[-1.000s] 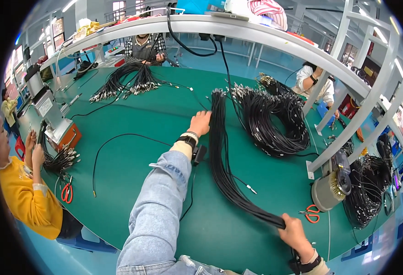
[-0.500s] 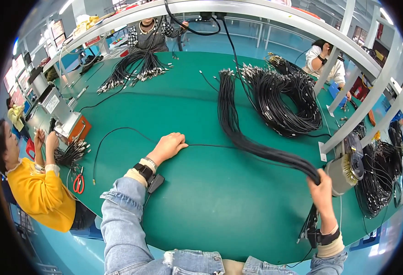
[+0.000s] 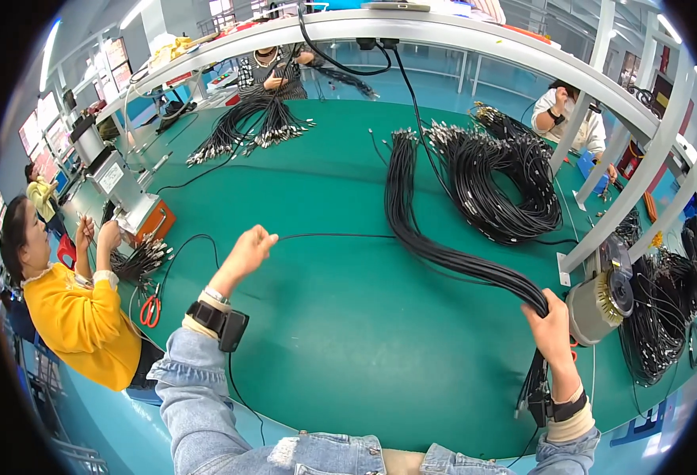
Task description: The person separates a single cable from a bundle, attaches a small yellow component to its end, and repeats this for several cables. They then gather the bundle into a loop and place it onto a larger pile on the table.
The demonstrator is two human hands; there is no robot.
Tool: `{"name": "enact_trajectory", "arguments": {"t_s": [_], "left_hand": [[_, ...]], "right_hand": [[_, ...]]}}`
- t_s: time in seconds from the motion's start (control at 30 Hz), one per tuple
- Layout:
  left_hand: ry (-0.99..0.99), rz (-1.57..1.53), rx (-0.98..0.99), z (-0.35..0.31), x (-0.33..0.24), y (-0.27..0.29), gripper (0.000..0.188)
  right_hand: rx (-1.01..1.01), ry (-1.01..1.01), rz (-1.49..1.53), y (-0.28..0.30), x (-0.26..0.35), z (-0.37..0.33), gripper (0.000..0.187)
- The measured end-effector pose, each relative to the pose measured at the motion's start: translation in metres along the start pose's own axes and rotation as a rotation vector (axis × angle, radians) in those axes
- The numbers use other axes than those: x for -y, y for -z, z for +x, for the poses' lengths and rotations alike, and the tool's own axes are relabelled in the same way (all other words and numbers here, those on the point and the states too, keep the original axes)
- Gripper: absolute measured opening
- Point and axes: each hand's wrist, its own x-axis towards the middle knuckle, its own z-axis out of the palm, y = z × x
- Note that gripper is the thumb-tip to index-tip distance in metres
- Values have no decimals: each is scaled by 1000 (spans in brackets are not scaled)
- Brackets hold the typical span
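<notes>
My right hand (image 3: 553, 328) is wrapped round the near end of a thick bundle of black cables (image 3: 463, 263), whose connector ends hang below the fist. The bundle curves away across the green table to metal tips at its far end. My left hand (image 3: 245, 257), closed at the left of the table, grips a single thin black cable (image 3: 329, 235). Between that hand and the bundle the cable runs nearly straight. Past the left hand, more black cable loops toward the table's left edge.
A large coil of black cables (image 3: 515, 222) lies back right beside a metal rack post (image 3: 590, 237). A grey motor-like machine (image 3: 594, 307) stands by my right hand. Red-handled scissors (image 3: 150, 310) and a cable pile (image 3: 144, 257) sit left, near a person in yellow.
My left hand has drawn leftward with the cable, lengthening the stretch from the bundle. My right hand keeps its hold. Across the table, a person has swung dark cables to the right.
</notes>
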Motion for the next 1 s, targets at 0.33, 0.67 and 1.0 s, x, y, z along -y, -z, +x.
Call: {"name": "enact_trajectory", "arguments": {"t_s": [0.33,0.67,1.0], "left_hand": [[178,-97,29,-10,-21,93,23],[-95,-955,189,-11,-161,81,27],[170,-1249,469,15,-225,-88,17]], "right_hand": [[-81,-151,255,9,-36,19,14],[217,264,-111,-66,35,-54,16],[561,693,-249,-135,68,-64,51]]}}
